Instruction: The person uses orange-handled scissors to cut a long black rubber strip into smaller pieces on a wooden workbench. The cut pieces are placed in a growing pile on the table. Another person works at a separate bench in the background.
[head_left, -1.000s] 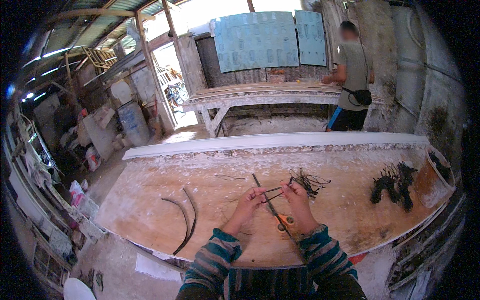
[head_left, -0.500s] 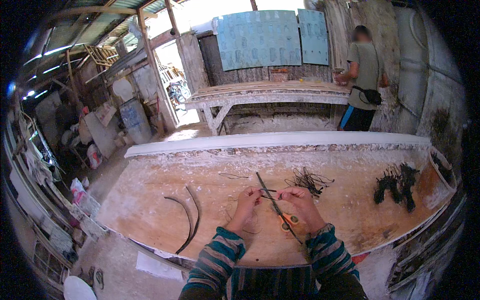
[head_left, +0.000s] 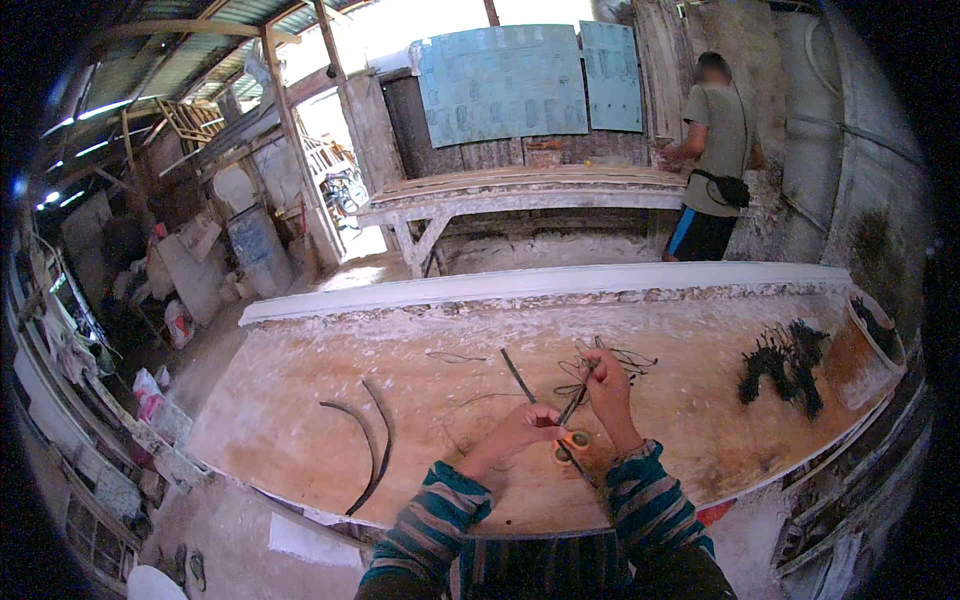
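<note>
Now hands (head_left: 565, 405) twist thin dark wire (head_left: 590, 370).

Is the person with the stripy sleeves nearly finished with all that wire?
Probably not. A dark heap of wire pieces at the far right of the wooden table may be finished work. Right now the left hand and right hand hold a thin dark rod beside an orange-handled tool. A tangle of loose wire and two curved strips lie untouched.
</note>
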